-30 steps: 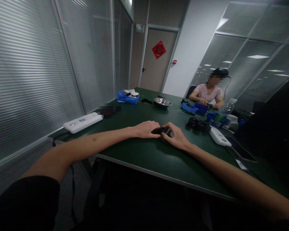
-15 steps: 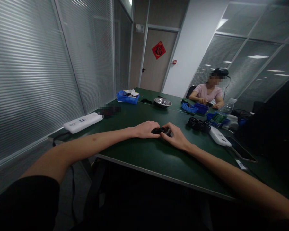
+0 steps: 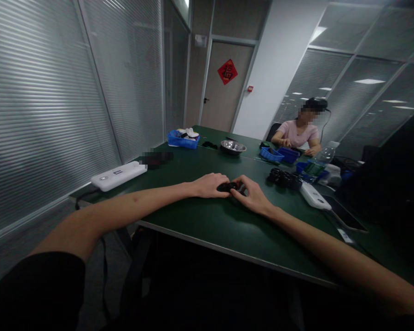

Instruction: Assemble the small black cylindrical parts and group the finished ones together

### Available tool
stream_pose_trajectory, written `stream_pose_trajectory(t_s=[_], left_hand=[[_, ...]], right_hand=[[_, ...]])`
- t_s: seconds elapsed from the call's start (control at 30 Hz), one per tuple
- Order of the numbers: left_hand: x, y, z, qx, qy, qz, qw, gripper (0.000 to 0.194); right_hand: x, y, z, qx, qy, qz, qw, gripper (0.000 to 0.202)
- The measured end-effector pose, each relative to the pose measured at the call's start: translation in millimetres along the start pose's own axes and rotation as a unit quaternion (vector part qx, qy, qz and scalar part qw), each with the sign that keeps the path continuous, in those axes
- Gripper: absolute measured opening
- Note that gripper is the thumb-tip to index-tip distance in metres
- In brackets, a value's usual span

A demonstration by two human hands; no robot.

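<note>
A small, dark, shiny part (image 3: 227, 187) lies low over the green table (image 3: 200, 216), between my two hands; its exact kind cannot be made out. My left hand (image 3: 212, 185) is closed around its left end, with the thumb along the near side. On the right end, the thumb and fingers of my right hand (image 3: 251, 194) pinch it, the fingers curved over. Parts of the piece are hidden by the fingers. To the right of my right hand sits a cluster of black, rounded parts (image 3: 284, 178).
At the back are a filled blue basket (image 3: 183, 139), a metal bowl (image 3: 233, 147) and more blue trays (image 3: 272, 154). A white power bank (image 3: 119, 175) lies left. Right stand a bottle (image 3: 319, 162), another power bank (image 3: 314, 196) and a phone (image 3: 345, 213). A person (image 3: 300, 133) sits opposite.
My hands stay nearly in place around the dark part; the right thumb has shifted very slightly to the right. Across the table, the person's hand has moved a little.
</note>
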State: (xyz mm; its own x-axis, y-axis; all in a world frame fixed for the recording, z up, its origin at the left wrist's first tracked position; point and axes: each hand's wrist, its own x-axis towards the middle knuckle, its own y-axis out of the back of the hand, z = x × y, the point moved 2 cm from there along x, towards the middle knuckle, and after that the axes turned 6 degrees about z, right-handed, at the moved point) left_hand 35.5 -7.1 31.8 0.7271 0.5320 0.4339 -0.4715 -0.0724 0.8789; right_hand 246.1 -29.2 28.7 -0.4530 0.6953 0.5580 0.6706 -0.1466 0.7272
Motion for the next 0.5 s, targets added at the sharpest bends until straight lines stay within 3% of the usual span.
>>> stream_pose_trajectory(t_s=[0.23, 0.5], left_hand=[[0.5, 1.8, 2.2, 0.004, 0.004, -0.014, 1.000, 0.040], [0.1, 1.0, 1.3, 0.011, 0.000, -0.010, 1.000, 0.043]], right_hand=[[1.4, -1.5, 2.8, -0.021, -0.022, 0.018, 0.999, 0.036], [0.4, -0.2, -0.5, 0.002, 0.013, -0.012, 1.000, 0.024]])
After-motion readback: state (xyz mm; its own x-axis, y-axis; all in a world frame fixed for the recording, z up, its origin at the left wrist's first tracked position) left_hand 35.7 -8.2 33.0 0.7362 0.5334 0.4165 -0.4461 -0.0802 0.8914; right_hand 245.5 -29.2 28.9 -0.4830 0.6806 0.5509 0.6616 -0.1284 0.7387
